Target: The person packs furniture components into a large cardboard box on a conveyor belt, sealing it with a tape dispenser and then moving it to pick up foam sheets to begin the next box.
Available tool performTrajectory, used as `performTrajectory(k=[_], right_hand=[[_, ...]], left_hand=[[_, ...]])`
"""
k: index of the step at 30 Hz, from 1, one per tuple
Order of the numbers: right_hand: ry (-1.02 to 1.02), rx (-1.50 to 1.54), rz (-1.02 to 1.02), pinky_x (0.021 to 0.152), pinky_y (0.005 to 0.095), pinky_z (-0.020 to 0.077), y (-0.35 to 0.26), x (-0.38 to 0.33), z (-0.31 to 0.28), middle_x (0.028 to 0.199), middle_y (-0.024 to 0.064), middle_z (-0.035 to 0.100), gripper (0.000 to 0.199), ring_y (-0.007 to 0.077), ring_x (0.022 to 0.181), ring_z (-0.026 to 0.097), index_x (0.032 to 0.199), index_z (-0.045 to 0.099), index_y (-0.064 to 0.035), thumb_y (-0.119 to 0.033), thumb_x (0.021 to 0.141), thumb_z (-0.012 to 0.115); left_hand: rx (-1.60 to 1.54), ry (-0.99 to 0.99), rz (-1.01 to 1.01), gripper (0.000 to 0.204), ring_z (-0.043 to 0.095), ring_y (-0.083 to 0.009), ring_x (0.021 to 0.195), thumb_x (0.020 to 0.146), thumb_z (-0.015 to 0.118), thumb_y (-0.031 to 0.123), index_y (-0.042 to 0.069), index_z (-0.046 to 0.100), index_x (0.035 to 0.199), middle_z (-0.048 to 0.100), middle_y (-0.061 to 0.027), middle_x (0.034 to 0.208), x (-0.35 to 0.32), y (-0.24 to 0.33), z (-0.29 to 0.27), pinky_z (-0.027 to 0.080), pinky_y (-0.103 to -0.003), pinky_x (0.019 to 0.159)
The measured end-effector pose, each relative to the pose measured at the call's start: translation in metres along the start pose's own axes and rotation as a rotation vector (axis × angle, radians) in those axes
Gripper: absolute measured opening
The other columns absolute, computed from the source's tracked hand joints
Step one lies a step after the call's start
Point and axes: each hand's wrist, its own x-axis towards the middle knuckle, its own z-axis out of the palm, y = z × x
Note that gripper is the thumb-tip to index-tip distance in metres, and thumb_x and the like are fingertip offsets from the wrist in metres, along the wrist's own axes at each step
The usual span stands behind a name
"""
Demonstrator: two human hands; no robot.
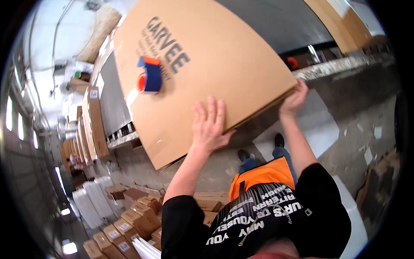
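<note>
A large flat cardboard box [233, 64] with dark printing lies tilted before me, its near edge jutting out over the floor. My left hand [209, 127] rests on its top near that edge, fingers spread, thumb toward the rim. At the near right corner, my right hand [294, 100] is wrapped round the box's edge; its fingertips are partly hidden. On top of the box, beyond my left hand, sits a blue and orange tape dispenser [153, 78], touched by neither hand.
A grey conveyor surface [276, 21] runs behind the box, with a pale metal rail [332, 68] along its side. Several cartons [123, 233] stand on the floor at lower left, near white foam blocks [92, 200]. A white sheet [308, 125] lies by my feet.
</note>
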Motion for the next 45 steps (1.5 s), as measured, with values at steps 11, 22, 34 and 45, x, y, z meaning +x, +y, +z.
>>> performTrajectory(k=[11, 22, 34, 45], right_hand=[[-0.984, -0.469, 0.296, 0.109, 0.0426, 0.0348, -0.214, -0.078, 0.283, 0.138, 0.0245, 0.044, 0.108, 0.0377, 0.132, 0.04, 0.141, 0.037, 0.0025, -0.066, 0.066, 0.074], [-1.099, 0.124, 0.439, 0.083, 0.028, 0.0517, -0.197, 0.048, 0.15, 0.108, 0.0091, 0.067, 0.055, 0.0155, 0.092, 0.064, 0.13, 0.059, -0.0034, -0.004, 0.075, 0.066], [-1.403, -1.422, -0.3, 0.086, 0.0416, 0.0535, -0.234, 0.117, 0.066, 0.1, 0.0246, 0.067, 0.043, 0.0362, 0.097, 0.066, 0.099, 0.072, -0.0048, -0.032, 0.068, 0.062], [-1.624, -1.41, -0.605, 0.077, 0.0393, 0.0537, -0.073, 0.011, -0.027, 0.096, 0.0129, 0.069, 0.037, 0.0279, 0.099, 0.063, 0.093, 0.075, -0.0094, -0.029, 0.061, 0.072]], left_hand=[[-0.275, 0.112, 0.051, 0.081, 0.033, -0.0518, 0.132, 0.071, 0.074, 0.039, 0.01, 0.045, 0.141, 0.045, -0.0226, 0.14, 0.013, 0.008, 0.054, 0.026, -0.066, 0.109], [-0.154, 0.037, -0.046, 0.097, 0.039, -0.0612, 0.125, 0.067, 0.077, 0.054, -0.003, 0.044, 0.139, 0.047, -0.0279, 0.139, 0.018, 0.006, 0.019, 0.027, -0.067, 0.107], [-0.355, 0.089, -0.092, 0.108, 0.041, -0.0526, 0.13, 0.062, 0.081, 0.052, 0.002, 0.035, 0.146, 0.034, -0.0164, 0.154, 0.091, 0.046, 0.029, 0.03, -0.057, 0.111], [0.113, -0.389, 0.089, 0.107, 0.059, -0.052, 0.109, 0.062, 0.077, 0.032, 0.042, 0.021, 0.152, 0.02, -0.0157, 0.159, 0.136, 0.079, -0.044, 0.047, -0.068, 0.09]])
